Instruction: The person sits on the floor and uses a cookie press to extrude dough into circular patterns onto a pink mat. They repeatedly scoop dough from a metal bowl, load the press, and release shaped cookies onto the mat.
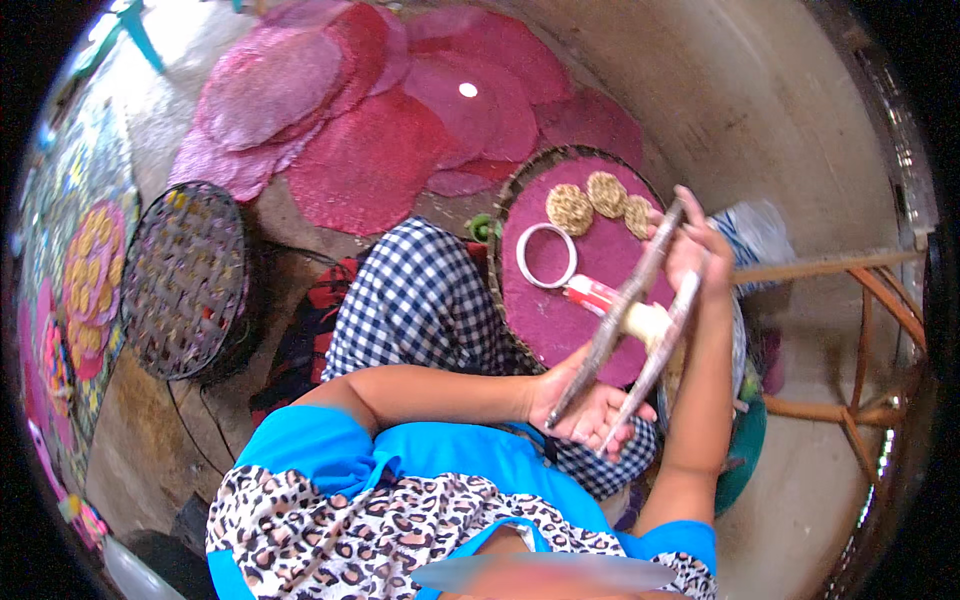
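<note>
Two long tapered wooden sticks slant across both hands, apart from each other. My left hand is palm up under their lower ends, its fingers loosely curled around them. Near the upper ends, my right hand holds the sticks across its palm. A pale, dough-like lump shows between the sticks; whether it touches them I cannot tell. Behind lies a round woven tray lined with a pink sheet. On it are a white ring, a red-and-white cylinder and three round, light-brown, rough-textured cakes.
Overlapping pink round sheets cover the floor ahead. At left stand a dark lattice-topped basket and a patterned mat bearing yellow pieces. A wooden frame and a plastic bag are at right, near the wall.
</note>
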Demonstrator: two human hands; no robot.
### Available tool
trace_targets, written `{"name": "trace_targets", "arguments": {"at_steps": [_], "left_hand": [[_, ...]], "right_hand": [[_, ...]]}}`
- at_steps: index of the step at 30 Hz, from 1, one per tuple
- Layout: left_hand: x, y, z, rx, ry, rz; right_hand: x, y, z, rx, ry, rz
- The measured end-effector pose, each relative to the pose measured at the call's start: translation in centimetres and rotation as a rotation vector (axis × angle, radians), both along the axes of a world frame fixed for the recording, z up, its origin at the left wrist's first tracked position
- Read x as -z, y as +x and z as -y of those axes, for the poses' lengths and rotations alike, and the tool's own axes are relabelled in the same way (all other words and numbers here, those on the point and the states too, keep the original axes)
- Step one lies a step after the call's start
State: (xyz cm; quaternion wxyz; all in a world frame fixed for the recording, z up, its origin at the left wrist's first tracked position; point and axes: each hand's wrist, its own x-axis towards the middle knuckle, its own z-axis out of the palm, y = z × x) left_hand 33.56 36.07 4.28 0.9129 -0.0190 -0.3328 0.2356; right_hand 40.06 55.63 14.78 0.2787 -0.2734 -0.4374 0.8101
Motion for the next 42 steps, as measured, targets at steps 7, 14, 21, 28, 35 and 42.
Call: {"name": "trace_targets", "arguments": {"at_steps": [7, 14, 21, 28, 35, 42], "left_hand": [[0.6, -1.4, -2.9, -0.057, -0.131, 0.130], [0.2, -2.1, -4.1, -0.098, -0.196, 0.256], [0.3, -2.8, -3.0, -0.104, -0.235, 0.272], [1.5, -4.7, -4.9, -0.111, -0.229, 0.122], [1.6, -3.6, -6.4, -0.062, -0.253, -0.040], [0.6, -2.2, -3.9, -0.037, -0.320, -0.130]], "right_hand": [[3.8, -5.0, -5.8, 0.018, -0.037, 0.425], [2.8, -8.5, -6.0, -0.019, -0.040, 0.763], [4.7, -10.4, -5.2, 0.003, 0.019, 0.860], [4.6, -12.5, -6.1, 0.076, 0.118, 0.743], [4.6, -10.3, -7.9, 0.193, 0.227, 0.919], [5.3, -8.7, -5.7, 0.136, 0.223, 0.905]]}}
